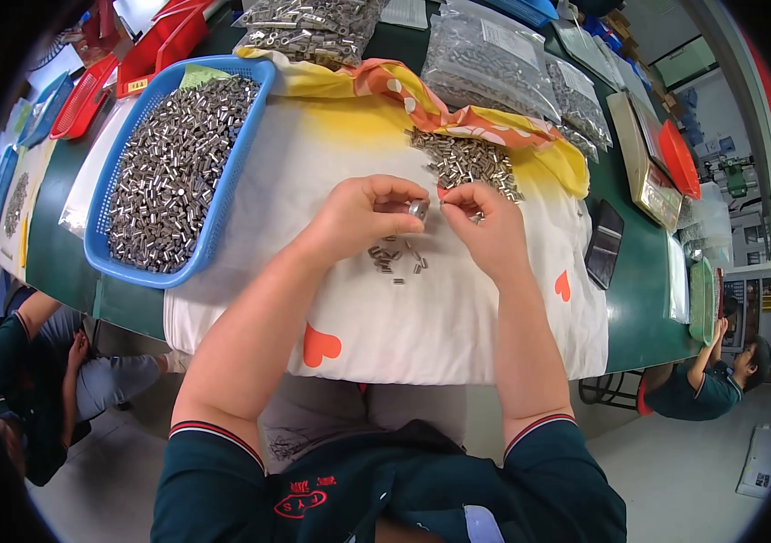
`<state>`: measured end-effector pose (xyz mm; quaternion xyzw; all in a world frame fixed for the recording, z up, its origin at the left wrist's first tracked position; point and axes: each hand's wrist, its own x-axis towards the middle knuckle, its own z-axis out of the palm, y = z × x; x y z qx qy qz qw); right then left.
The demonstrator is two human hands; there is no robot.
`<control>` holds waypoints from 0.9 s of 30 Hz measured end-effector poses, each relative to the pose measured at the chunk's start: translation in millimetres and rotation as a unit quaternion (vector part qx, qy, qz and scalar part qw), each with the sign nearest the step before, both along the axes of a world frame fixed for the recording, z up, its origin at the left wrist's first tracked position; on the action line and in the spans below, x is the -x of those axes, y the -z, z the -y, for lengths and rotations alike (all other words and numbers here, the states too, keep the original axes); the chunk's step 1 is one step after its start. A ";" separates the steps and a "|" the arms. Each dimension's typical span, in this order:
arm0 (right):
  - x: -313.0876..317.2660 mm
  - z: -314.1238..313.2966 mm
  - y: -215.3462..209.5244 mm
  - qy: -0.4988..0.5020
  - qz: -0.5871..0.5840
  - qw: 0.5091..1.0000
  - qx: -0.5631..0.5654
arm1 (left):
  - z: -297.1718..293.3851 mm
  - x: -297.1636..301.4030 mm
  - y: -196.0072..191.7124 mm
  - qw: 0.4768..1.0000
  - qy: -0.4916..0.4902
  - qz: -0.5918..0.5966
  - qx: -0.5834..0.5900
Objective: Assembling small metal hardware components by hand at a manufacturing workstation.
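Holding, left hand [360, 217]: thumb and fingers drawn nearly together, pinching a round metal piece [418, 209] at the tips.
Right hand [487, 228]: thumb and forefinger almost meeting, just beside the piece; whether anything is gripped there cannot be told.
Round metal piece, position: between the two hands, over the white cloth [281, 181], nearer the body than the heaped metal cylinders [469, 166].
Piece, handling: judged light, rigid and hard to damage; its smooth, shiny surface may slip or roll between fingertips.
Piece, hold: best taken across opposite sides of the rim, leaving the faces free.
Loose cylinders [384, 260]: scattered on the cloth below the hands; judged light, stiff and prone to rolling; pinch by the curved sides.
Blue basket [241, 161]: filled with similar small cylinders, left of the hands; likely heavy as a load, to be lifted by both rims.
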<state>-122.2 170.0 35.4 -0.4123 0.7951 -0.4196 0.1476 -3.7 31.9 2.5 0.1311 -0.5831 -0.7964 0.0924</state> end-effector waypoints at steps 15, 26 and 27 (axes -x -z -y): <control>-23.4 5.2 2.9 -0.052 -0.132 0.986 0.090 | -1.7 -1.8 2.0 0.997 -0.036 0.029 0.068; -18.7 1.0 -4.3 -0.054 -0.015 0.997 0.044 | 2.6 -4.9 -0.7 0.997 -0.012 0.036 0.063; -12.7 -1.4 -2.3 -0.063 0.045 0.997 0.031 | 1.3 -3.5 0.0 0.997 -0.003 0.040 0.073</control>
